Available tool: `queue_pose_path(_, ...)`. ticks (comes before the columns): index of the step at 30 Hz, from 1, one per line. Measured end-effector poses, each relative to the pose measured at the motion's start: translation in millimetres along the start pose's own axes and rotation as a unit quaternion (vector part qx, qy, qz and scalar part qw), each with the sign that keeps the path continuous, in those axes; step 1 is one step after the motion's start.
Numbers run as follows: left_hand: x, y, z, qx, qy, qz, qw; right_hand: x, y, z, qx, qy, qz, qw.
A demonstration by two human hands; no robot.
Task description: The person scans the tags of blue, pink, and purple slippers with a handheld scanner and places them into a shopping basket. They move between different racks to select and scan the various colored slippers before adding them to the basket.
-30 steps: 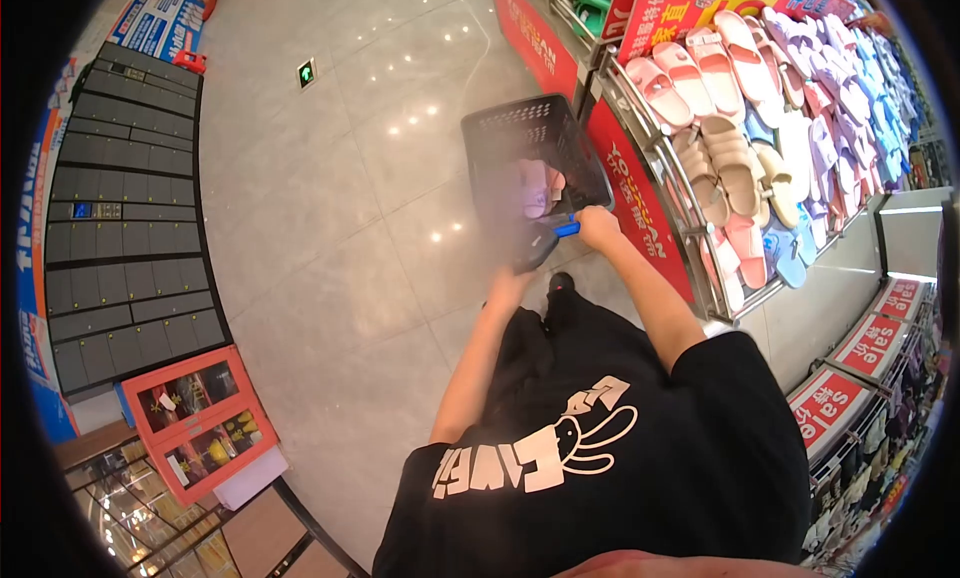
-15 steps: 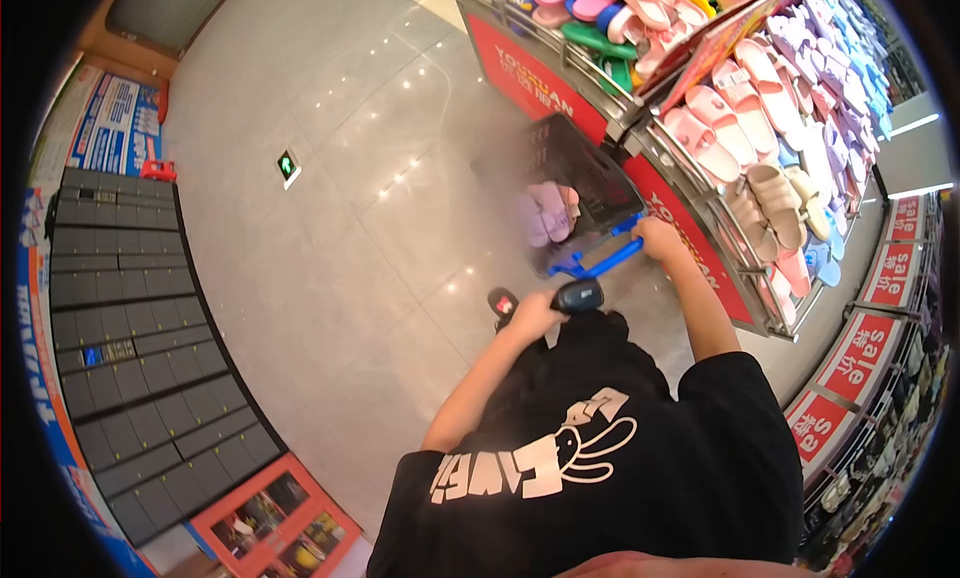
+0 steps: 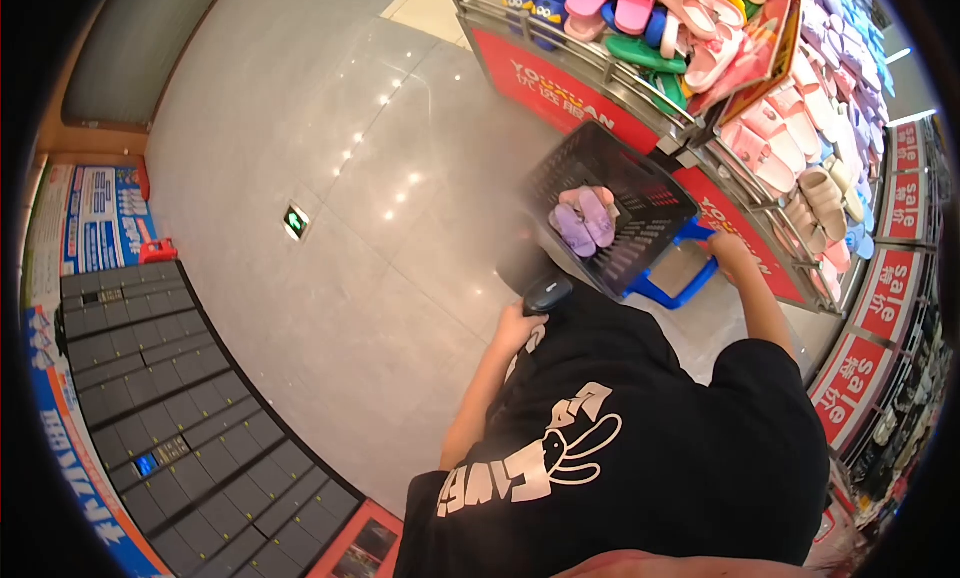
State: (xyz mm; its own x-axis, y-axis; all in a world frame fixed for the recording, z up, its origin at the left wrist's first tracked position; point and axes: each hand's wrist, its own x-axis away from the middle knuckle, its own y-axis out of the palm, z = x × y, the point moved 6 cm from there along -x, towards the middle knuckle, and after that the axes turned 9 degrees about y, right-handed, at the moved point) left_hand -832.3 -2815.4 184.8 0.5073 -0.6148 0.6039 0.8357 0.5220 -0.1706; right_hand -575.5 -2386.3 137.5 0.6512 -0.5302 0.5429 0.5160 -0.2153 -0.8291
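My right hand (image 3: 735, 256) is closed around the blue handle (image 3: 682, 290) of a dark grey shopping basket (image 3: 645, 253). Inside the basket lie purple slippers (image 3: 584, 225) and part of a pink pair (image 3: 600, 196). In front of my left thigh, my left hand (image 3: 519, 328) grips a rounded black handheld device (image 3: 548, 294) with a small light mark on top. Its exact kind does not show.
A slipper display (image 3: 630, 128) with red panels and metal rails stands close beyond the basket on the right. Grey lockers (image 3: 190, 418) line the left side. A green exit sign (image 3: 295, 221) is set in the tiled floor (image 3: 350, 308).
The basket has swung to the right, and more of its inside shows, with the slippers in plainer view. My right hand has shifted right with the handle. My left hand still holds the device.
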Motion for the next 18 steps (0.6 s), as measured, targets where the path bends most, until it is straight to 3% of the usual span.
queue_pose_path(2, -29, -38, -2, 0.023, 0.007, 0.008, 1.000, -27, 53, 19, 0.067, 0.041, -0.071, 0.994)
queue_pose_path(6, -86, -117, -5, 0.027, -0.017, 0.039, 0.999, -12, 31, -22, 0.105, 0.011, -0.140, 0.985)
queue_pose_path(8, -145, -174, 41, 0.001, 0.027, 0.042, 0.999, -40, -45, -69, 0.014, 0.294, -0.135, 0.946)
queue_pose_path(10, -146, -206, 52, -0.029, 0.048, 0.056, 0.997, -96, -32, -117, -0.134, 0.194, -0.162, 0.958)
queue_pose_path(11, -147, -219, 80, 0.007, -0.021, 0.056, 0.998, -127, -30, -147, -0.161, 0.126, -0.174, 0.963)
queue_pose_path(12, -165, -228, 81, 0.007, -0.013, 0.051, 0.999, -156, -47, -191, -0.166, 0.003, -0.129, 0.978)
queue_pose_path(13, -184, -240, 76, 0.044, 0.022, 0.074, 0.996, -167, -85, -224, -0.259, -0.049, -0.052, 0.963)
queue_pose_path(14, -200, -252, 77, 0.079, 0.054, 0.096, 0.991, -178, -127, -254, -0.397, -0.022, 0.006, 0.917)
queue_pose_path(16, -217, -270, 109, 0.088, 0.039, 0.074, 0.993, -191, -190, -314, -0.389, -0.122, -0.016, 0.913)
queue_pose_path(18, -240, -287, 142, 0.068, 0.044, 0.024, 0.996, -210, -211, -348, -0.435, -0.112, -0.009, 0.894)
